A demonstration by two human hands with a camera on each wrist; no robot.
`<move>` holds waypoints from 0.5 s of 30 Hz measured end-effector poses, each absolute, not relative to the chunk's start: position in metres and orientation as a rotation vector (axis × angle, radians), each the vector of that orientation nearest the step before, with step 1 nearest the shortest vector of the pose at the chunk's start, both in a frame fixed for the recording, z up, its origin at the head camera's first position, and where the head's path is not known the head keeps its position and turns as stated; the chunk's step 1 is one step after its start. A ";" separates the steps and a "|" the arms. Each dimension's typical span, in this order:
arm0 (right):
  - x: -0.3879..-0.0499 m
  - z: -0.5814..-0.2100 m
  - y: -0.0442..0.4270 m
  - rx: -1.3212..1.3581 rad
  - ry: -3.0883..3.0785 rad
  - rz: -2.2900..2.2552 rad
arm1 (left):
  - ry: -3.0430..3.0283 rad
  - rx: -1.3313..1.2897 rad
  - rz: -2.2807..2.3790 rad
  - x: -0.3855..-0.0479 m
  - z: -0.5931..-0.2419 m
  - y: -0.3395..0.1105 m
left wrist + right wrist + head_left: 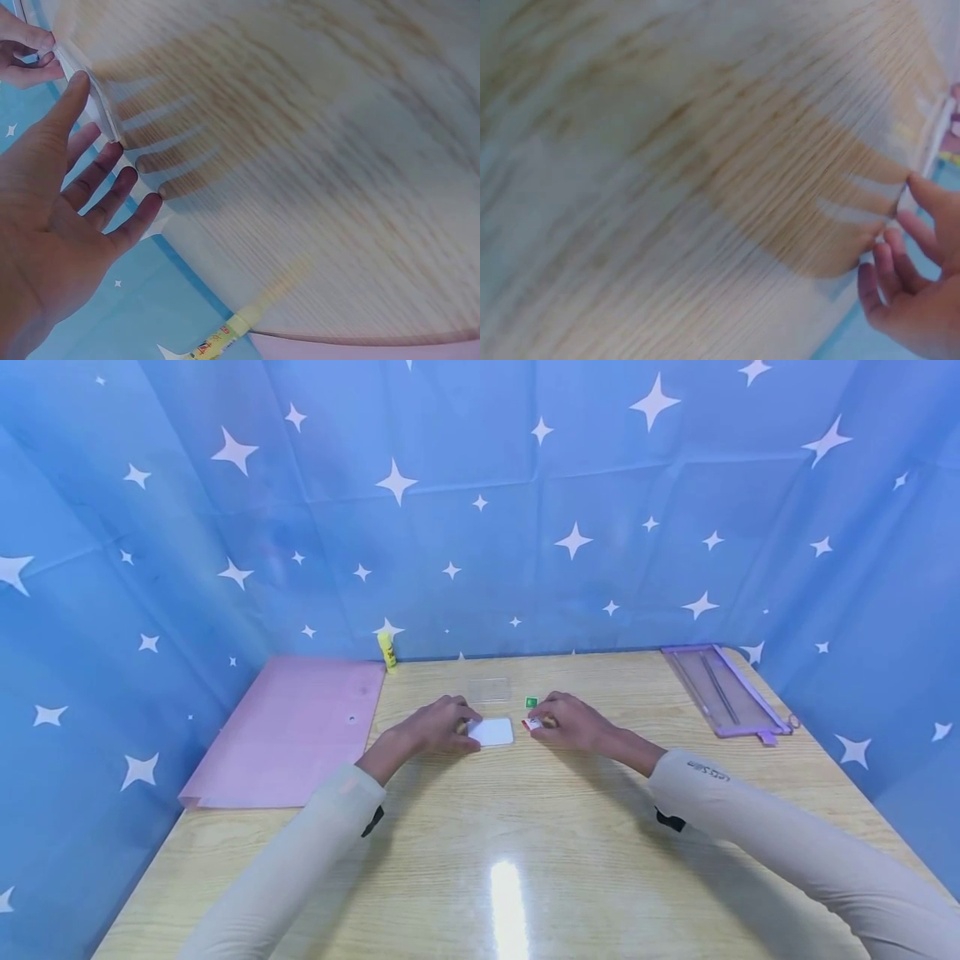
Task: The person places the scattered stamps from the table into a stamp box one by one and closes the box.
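Note:
Near the table's middle my left hand point(447, 727) holds a flat white rectangular piece point(492, 732) by its left end, thumb at one edge and fingers at the other. Its remaining fingers are spread in the left wrist view, close to the tabletop. Just to the right, my right hand point(572, 723) pinches a small red-and-white piece point(531, 724), partly covered by the fingers. A small green square point(532, 702) with a pale border lies behind that piece. Behind the white piece is a clear, thin rectangular piece point(489, 690).
A yellow glue stick point(387, 652) stands at the back edge beside a pink folder point(300, 727) on the left. At the right lies a purple-edged mesh zip pouch point(723, 693) with long thin items inside. A blue star-patterned curtain point(480, 527) surrounds the wooden table point(465, 843).

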State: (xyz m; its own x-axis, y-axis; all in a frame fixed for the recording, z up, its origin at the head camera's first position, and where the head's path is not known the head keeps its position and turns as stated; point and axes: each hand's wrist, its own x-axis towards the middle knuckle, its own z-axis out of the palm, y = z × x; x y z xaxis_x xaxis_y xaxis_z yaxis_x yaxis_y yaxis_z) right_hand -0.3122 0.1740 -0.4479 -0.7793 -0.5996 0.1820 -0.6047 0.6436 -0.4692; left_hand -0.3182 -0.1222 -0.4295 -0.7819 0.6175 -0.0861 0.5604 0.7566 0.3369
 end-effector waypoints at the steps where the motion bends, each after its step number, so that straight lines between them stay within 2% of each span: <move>1: -0.313 -0.448 0.174 1.039 -2.840 0.820 | 2.762 0.934 0.434 -0.318 -0.429 -0.122; 15: -0.314 -0.448 0.175 1.062 -2.833 0.824 | 2.752 0.899 0.444 -0.318 -0.426 -0.119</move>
State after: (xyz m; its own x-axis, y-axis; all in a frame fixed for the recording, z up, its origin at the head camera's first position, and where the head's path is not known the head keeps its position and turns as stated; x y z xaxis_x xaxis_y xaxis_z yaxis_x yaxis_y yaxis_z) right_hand -0.3140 0.1752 -0.4483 -0.7705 -0.6104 0.1837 -0.6137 0.6324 -0.4727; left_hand -0.3175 -0.1193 -0.4262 -0.7913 0.6021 -0.1063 0.5381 0.7684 0.3466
